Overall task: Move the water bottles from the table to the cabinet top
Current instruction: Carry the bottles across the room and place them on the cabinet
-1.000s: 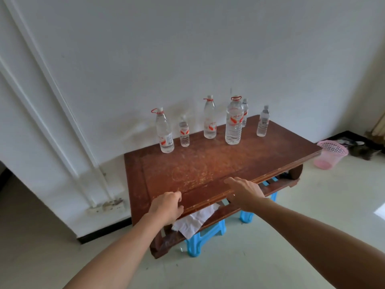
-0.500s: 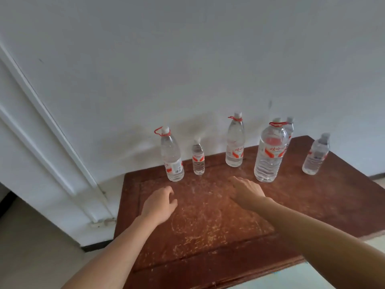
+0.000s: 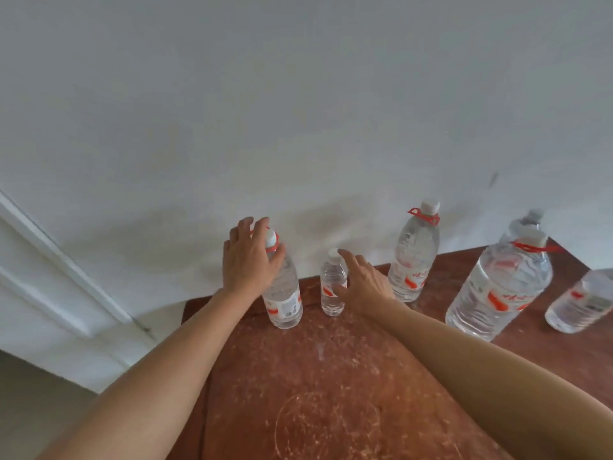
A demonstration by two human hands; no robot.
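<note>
At the table's far edge, near 12 o'clock, a left hand spreads over the red-looped neck of a tall water bottle. The right hand, fingers apart, hovers at a small bottle. Others, the largest bottle among them, stand toward 2 o'clock. All look full of clear water: likely heavy, thin-walled and slick, best gripped at neck or waist.

I have both bare arms stretched from the near corners toward the far side, the left arm and the right arm drawing closer together as they go. My left hand is raised, its back to the camera, fingers spread nearly straight and thumb swung out right. My right hand sits lower, just right of it, fingers extended and thumb held apart.
</note>
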